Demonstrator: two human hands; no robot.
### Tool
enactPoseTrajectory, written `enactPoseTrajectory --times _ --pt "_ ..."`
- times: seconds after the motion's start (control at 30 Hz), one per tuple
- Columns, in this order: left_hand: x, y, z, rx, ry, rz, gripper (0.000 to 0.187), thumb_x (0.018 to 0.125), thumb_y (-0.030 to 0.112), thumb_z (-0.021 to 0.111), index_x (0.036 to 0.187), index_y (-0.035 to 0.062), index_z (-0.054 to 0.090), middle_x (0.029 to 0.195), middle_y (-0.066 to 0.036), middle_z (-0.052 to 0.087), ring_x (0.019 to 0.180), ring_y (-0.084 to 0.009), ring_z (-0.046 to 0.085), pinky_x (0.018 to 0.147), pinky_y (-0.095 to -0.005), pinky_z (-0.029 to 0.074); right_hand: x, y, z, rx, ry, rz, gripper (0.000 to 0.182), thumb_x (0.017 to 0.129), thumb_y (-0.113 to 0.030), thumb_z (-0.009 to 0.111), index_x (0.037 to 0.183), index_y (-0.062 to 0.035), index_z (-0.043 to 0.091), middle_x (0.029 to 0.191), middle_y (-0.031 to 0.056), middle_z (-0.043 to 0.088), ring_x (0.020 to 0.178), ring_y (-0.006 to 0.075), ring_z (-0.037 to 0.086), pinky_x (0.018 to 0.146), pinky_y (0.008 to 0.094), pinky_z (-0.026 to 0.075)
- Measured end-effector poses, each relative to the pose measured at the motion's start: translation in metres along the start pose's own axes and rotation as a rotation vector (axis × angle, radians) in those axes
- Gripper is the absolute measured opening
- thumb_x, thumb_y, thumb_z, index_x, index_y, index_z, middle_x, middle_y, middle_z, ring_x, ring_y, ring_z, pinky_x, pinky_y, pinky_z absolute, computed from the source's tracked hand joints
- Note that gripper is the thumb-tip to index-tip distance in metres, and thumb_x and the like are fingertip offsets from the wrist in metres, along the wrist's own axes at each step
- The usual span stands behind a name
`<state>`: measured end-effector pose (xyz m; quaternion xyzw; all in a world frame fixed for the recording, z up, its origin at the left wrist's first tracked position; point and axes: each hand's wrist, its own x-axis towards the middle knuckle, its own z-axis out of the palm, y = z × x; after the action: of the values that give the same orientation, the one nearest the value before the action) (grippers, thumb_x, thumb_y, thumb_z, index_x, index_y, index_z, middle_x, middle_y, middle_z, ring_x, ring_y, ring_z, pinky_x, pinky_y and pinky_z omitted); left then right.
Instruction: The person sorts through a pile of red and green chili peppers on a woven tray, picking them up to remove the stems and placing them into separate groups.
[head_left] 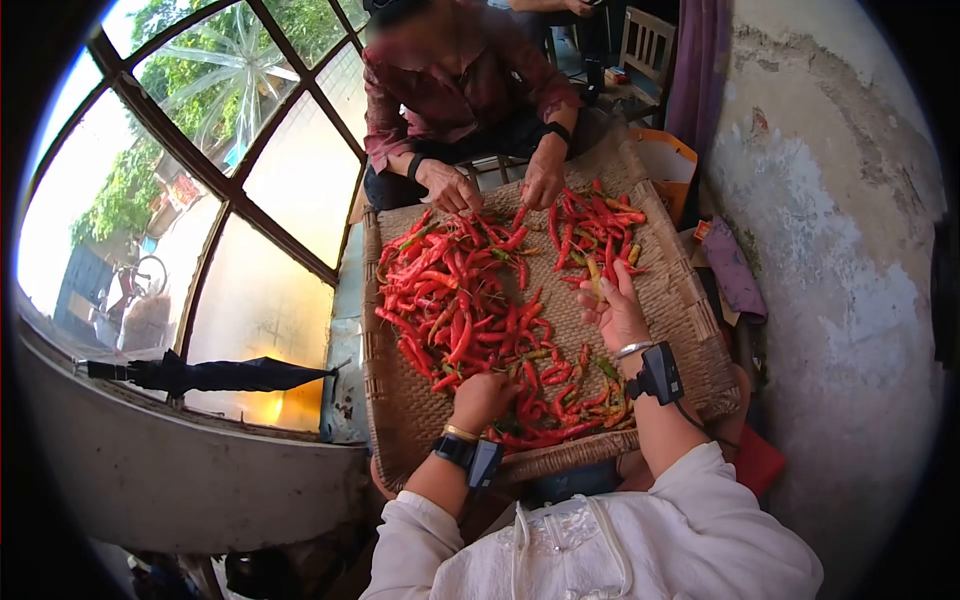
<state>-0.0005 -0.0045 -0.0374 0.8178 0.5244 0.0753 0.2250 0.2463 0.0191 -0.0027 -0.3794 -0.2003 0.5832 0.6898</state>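
Observation:
A large woven basket tray [545, 285] bears a big heap of red chili peppers [455, 290], with a smaller group at the far right and a strip of red, green and yellowish ones along the near side. My left hand [484, 400] is closed at the near edge of the heap; what its fingers hold, if anything, is hidden. Over the tray's right part, my right hand [616, 315] is raised, its fingers closed around a yellowish chili pepper [594, 270]. Both my wrists carry a bracelet and a strapped device.
Across the tray sits a person [465, 90] with both hands at the peppers. A folded dark umbrella [230, 375] lies along the window ledge at left. The worn wall [820, 250] closes the right side, with a cardboard box [668, 165] beside the tray and a wooden chair [648, 45] behind.

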Motion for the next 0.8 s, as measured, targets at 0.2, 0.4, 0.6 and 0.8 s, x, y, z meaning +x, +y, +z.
enactPoseTrajectory --times 0.2,0.4,0.6,0.8 --pt "-0.005 0.004 -0.002 0.024 -0.087 -0.034 0.03 0.07 0.039 0.065 0.081 0.0103 0.064 0.073 -0.012 0.063 0.071 -0.0305 0.062 0.062 -0.0418 0.048 -0.004 0.017 -0.007 -0.138 -0.166 0.249 0.069 0.086 -0.023 0.057 0.139 -0.0124 0.015 0.092 0.0133 0.061 0.069 0.0145 0.061 0.054 0.0255 0.05" --pt "-0.005 -0.002 0.005 -0.009 0.005 -0.052 0.028 0.068 0.032 0.069 0.084 0.0098 0.062 0.075 -0.012 0.063 0.073 -0.0304 0.062 0.063 -0.0414 0.048 -0.024 0.06 0.01 -0.836 -0.608 0.506 0.036 0.083 -0.019 0.058 0.114 -0.0006 0.052 0.083 0.0042 0.06 0.061 0.0082 0.058 0.047 0.0216 0.048" --pt "0.001 -0.015 0.017 -0.26 0.007 -0.045 0.024 0.07 0.021 0.067 0.088 0.0083 0.059 0.072 -0.011 0.062 0.07 -0.0263 0.062 0.061 -0.0374 0.048 -0.023 0.067 0.007 -0.971 -0.583 0.502 0.035 0.084 -0.02 0.058 0.113 -0.0016 0.053 0.082 0.0025 0.06 0.06 0.008 0.057 0.046 0.0206 0.047" --pt "0.002 0.003 -0.01 -1.072 -0.244 -0.18 0.006 0.082 0.003 0.057 0.087 0.0062 0.056 0.063 0.001 0.055 0.058 -0.0088 0.054 0.053 -0.0225 0.044 -0.025 0.059 0.015 -0.886 -0.473 0.515 0.033 0.083 -0.022 0.06 0.108 -0.0012 0.056 0.079 0.0028 0.06 0.057 0.009 0.057 0.043 0.0223 0.044"
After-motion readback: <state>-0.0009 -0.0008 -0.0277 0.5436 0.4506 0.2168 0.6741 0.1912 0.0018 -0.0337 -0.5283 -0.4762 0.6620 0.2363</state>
